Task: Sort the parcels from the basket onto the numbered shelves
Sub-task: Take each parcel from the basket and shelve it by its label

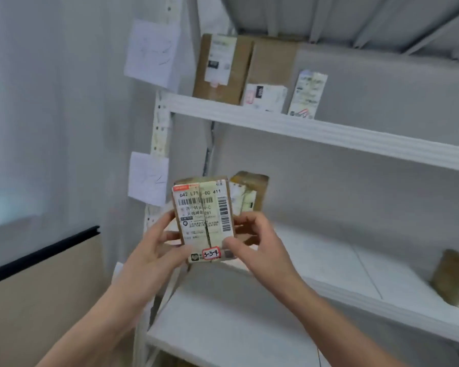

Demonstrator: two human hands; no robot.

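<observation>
Head view: one parcel [204, 221] held upright in both my hands, in front of a white shelving unit.

Item 1, nearest: small brown parcel, printed label facing me, red-bordered sticker [211, 254] handwritten 3-3-4 at its lower edge. My left hand [157, 245] has its fingers curled round the left side; my right hand [252, 239] pinches the right side, thumb on the label's lower corner. Behind it, middle shelf [329, 260]: two parcels, one brown box [249, 192] just behind mine, one [453, 279] far right. Upper shelf [302, 128]: one large carton [223, 67], two labelled packets [265, 98] [306, 95] beside it. Upright post: two paper notes [151, 51] [147, 178].
</observation>
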